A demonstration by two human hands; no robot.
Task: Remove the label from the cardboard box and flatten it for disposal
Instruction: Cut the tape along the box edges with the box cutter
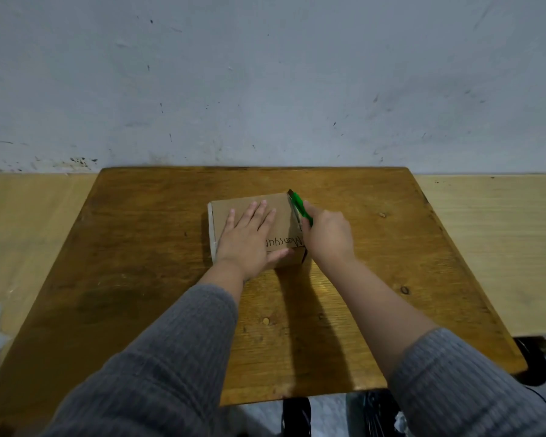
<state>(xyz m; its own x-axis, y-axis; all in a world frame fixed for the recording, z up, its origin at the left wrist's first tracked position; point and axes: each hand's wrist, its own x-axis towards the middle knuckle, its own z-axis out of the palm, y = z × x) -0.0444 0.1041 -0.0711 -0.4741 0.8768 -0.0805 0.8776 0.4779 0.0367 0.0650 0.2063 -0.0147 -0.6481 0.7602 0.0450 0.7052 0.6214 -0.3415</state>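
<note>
A small brown cardboard box (278, 205) sits near the middle of the wooden table (158, 247). Black handwriting (286, 242) shows on the near right of its top, partly hidden by my left hand. My left hand (249, 238) lies flat on the box top, fingers straight and spread, thumb along the near edge. My right hand (327, 236) grips a green utility knife (300, 209), whose blade end lies along the box's right top edge, pointing away from me. A pale strip runs down the box's left side.
The table stands against a scuffed grey wall (265, 74). Light wooden panels flank it on both sides. Dark objects and black cables (531, 364) lie on the floor beyond the table's near right corner.
</note>
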